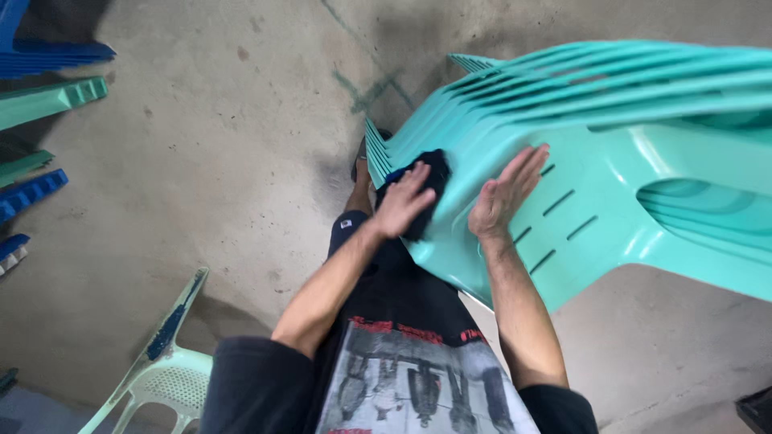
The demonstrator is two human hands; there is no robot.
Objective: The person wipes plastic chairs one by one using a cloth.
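A stack of several teal plastic chairs [643, 161] lies tipped on its side in front of me, the top seat facing me. My left hand [402, 201] presses a dark cloth [430, 173] against the seat near its left edge, fingers curled over the cloth. My right hand [507, 193] rests flat on the seat beside a row of slots [563, 201], fingers together and stretched out, holding nothing.
The floor is stained grey concrete [225, 161]. Legs of blue and green plastic chairs [48, 96] stick in from the left edge. A pale green chair [161, 378] with a dark smear stands at the lower left. My sandalled foot [359, 157] shows under the stack.
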